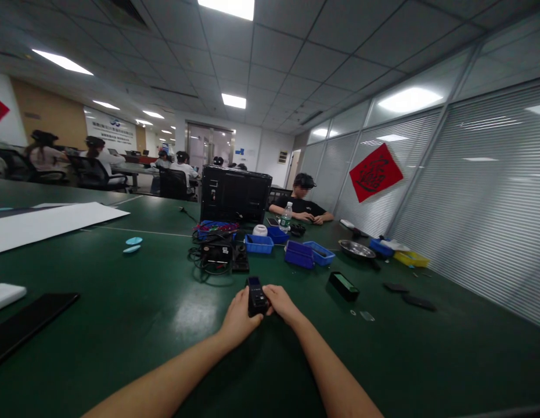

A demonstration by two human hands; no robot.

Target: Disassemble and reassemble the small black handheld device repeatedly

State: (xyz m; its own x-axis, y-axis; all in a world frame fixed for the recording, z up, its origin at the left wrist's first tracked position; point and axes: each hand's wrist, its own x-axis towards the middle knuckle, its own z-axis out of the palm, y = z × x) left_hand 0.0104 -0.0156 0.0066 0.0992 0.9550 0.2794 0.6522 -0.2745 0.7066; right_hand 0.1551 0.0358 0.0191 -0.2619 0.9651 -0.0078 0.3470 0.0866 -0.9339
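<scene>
A small black device with a little screen (255, 297) is held upright over the green table, between my two hands. My left hand (240, 316) is closed along its left side and lower edge. On the other side, my right hand (280, 303) has its fingers bent against the device's right edge; some fingertips are hidden behind it. The device's exact kind cannot be made out. To the right lies an open black box with a green inside (345, 285), near a small ring (353, 313) and a clear flat piece (367, 316).
Ahead stand a black station with cables (216, 256), blue bins (259, 244), a bottle (286, 217) and a monitor's back (235, 194). A metal bowl (356, 249) and yellow tray (410, 259) lie right; a black slab (32, 325) left. A person (302, 203) sits across.
</scene>
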